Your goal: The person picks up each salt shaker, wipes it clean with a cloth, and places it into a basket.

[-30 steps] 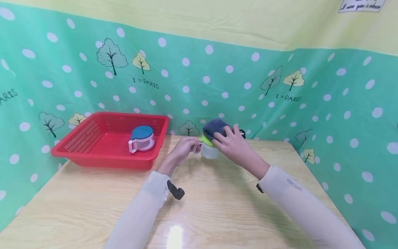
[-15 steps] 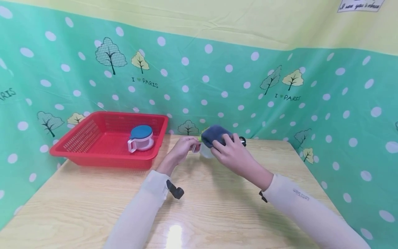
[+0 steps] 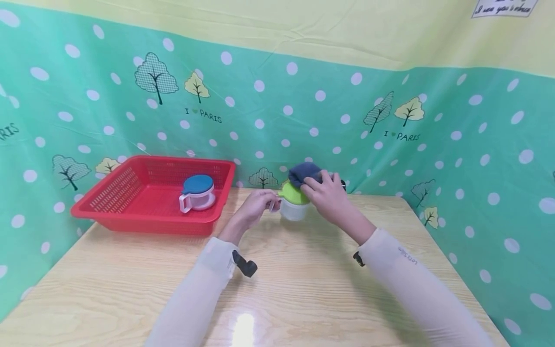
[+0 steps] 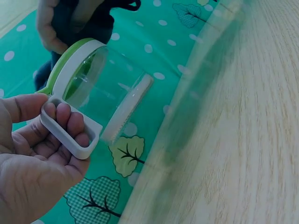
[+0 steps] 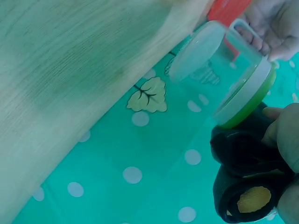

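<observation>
My left hand grips the white handle of a clear jar, its fingers curled through the loop. The jar has a white base and a bright green lid, which is on. Whether the base touches the table, I cannot tell. My right hand holds a bunched dark blue cloth at the lid's back right edge. In the right wrist view the folded cloth lies against the lid's green rim; the fingers pinch its near side.
To the left stands a red plastic basket. Inside it is a similar jar with a blue lid and a white handle. A wooden table lies beneath, with a green dotted curtain behind. Black straps sit on both sleeves.
The cloth came down over the green lid half a second ago, then moved up and back to the right with my right hand, uncovering the lid. My left hand stayed nearly still.
</observation>
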Demonstrator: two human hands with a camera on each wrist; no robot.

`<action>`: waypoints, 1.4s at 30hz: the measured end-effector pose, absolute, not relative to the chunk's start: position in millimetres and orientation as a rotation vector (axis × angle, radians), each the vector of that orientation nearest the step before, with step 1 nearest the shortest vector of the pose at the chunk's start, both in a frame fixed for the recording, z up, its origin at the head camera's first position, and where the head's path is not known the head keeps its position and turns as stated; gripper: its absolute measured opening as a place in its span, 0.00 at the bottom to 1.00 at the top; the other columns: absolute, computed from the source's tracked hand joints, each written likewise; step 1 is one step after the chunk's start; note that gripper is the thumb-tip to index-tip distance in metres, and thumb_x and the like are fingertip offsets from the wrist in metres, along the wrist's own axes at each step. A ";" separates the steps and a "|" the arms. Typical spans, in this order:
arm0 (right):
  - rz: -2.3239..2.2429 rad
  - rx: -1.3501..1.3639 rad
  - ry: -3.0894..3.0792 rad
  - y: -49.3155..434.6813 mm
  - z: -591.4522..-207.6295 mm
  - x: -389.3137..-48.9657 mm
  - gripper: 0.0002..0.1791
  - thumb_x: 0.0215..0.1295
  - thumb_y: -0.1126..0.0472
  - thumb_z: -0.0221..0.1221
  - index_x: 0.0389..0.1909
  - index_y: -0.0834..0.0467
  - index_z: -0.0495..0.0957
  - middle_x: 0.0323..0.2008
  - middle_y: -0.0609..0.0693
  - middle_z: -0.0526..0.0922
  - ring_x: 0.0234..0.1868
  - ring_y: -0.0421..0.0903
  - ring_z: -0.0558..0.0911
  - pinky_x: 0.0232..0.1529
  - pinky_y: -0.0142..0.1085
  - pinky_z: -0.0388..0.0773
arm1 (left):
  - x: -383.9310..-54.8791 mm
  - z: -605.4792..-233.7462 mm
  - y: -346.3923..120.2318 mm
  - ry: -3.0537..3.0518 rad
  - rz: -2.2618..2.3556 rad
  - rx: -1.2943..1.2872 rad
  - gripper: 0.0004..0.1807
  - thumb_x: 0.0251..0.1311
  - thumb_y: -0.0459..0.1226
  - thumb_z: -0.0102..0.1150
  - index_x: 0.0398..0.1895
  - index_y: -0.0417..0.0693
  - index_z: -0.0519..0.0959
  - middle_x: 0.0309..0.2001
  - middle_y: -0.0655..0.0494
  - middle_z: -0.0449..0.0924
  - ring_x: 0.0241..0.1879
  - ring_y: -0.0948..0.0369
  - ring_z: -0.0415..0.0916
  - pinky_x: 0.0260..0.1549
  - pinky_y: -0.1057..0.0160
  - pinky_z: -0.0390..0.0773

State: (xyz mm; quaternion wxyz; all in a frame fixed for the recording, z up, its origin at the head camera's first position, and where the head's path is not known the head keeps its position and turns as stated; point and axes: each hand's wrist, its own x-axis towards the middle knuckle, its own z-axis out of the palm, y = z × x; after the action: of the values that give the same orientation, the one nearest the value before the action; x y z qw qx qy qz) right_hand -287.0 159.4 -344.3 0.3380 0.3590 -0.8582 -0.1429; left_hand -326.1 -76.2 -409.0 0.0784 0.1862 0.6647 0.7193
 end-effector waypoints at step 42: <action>0.101 0.970 -2.235 137.2 -385.4 -236.0 0.20 0.53 0.77 0.67 0.46 0.58 0.83 0.48 0.54 0.83 0.43 0.62 0.75 0.33 0.50 0.72 | -332.1 -407.0 -84.6 1.818 2.450 0.273 0.11 0.70 0.27 0.50 0.29 0.40 0.78 0.25 0.53 0.77 0.28 0.60 0.76 0.36 0.65 0.79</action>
State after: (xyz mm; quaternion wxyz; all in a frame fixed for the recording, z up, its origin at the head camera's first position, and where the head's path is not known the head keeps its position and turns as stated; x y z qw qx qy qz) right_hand -236.0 137.2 -385.4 0.3443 0.3734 -0.8605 0.0388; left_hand -332.1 -84.6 -407.0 0.0391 0.0889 0.5931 0.7993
